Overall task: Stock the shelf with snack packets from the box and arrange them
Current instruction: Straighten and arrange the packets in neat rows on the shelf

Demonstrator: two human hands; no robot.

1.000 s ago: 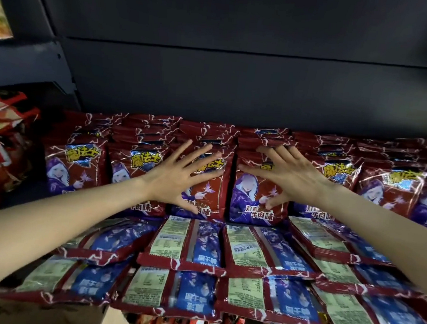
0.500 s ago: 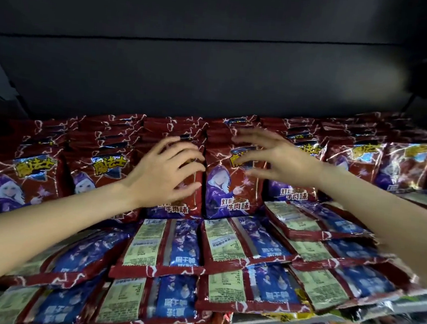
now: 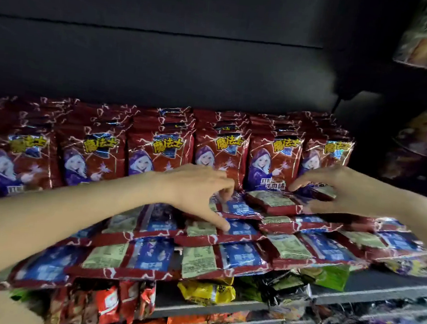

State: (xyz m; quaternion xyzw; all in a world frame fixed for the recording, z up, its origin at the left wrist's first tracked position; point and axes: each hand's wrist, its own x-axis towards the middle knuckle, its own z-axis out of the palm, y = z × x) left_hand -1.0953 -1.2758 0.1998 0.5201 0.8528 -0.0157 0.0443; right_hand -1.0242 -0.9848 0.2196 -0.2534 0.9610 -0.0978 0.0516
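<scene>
While the right hand [image 3: 346, 191] pinches a flat snack packet [image 3: 272, 202] and the left hand [image 3: 199, 194] rests loosely curled fingers on flat packets beside it, upright packets [image 3: 156, 151] are seen just beyond the fingertips. Stood upright against them, the packet should be squared.

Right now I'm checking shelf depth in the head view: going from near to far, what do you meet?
Yellow packet on the lower shelf → flat packets lying face down → left hand → upright red packets → dark back panel.
</scene>
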